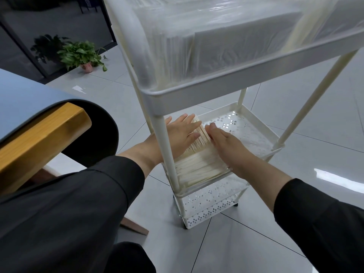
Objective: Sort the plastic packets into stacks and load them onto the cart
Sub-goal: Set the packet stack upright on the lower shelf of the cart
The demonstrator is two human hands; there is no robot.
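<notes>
Both hands flat and open, squeezing the packets (199, 154) between them on the cart (256, 123) middle shelf: left hand (177, 133) pressing one side, right hand (226, 146) the opposite side.

Head-worn camera looks steeply down, close over the cart (216, 79) and floor (295, 213).

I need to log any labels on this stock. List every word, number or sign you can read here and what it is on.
None can be read.
Packets on the cart's top tray: clear wrap, no print visible.
Stack between the hands on the middle shelf: only edges show, no text.
Plant pot: too small to tell.
</notes>
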